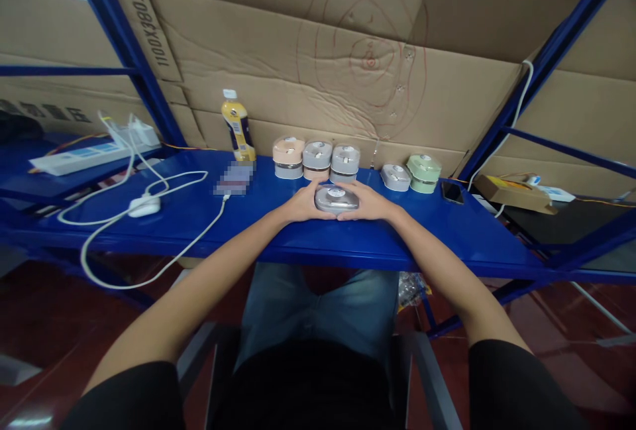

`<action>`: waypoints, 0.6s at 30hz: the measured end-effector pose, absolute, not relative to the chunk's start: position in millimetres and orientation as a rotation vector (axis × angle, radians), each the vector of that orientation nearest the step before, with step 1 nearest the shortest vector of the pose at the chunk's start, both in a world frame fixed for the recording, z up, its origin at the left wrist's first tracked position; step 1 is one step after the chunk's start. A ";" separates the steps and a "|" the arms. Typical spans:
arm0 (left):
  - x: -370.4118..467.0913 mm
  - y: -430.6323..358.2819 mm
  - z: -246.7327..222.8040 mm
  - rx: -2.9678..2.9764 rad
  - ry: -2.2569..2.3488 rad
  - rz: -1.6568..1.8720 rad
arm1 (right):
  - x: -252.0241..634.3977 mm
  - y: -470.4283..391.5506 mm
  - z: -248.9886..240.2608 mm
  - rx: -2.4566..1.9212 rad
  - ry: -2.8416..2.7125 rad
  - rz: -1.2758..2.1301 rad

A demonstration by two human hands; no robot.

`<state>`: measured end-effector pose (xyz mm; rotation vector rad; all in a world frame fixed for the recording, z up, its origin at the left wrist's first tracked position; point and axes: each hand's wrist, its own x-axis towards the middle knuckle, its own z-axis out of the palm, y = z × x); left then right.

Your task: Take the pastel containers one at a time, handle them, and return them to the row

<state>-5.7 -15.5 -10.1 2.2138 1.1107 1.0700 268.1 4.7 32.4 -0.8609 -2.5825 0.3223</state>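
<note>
Two hands, left [304, 205] and right [372, 203], cup a grey case [336, 199] by its sides on the bench [342, 244]. It looks light, stiff and smooth; gripping low on both rounded ends seems safest.

Cabled item [234, 178] is pixelated; case label [336, 192] unreadable; dark bundle [18, 126] cut off.

Four stacks of lidded containers [344, 160], two single containers [338, 199] — one bottle [238, 128] — two hands [304, 203].

Black short-sleeved top [303, 383], faded blue jeans [318, 311].
</note>
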 end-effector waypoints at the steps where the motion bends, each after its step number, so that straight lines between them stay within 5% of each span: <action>1: -6.1 -15.6 -10.7 2.220 1.115 1.065 | 273.0 -0.7 34.3 -0.880 -2.611 0.302; 9: -6.8 -11.0 -16.2 2.293 1.313 1.002 | 318.0 -47.7 34.9 -1.662 -2.372 -0.133; 18: -7.1 -8.7 -17.2 2.339 1.297 0.992 | 315.3 8.6 42.3 -1.760 -2.264 -0.219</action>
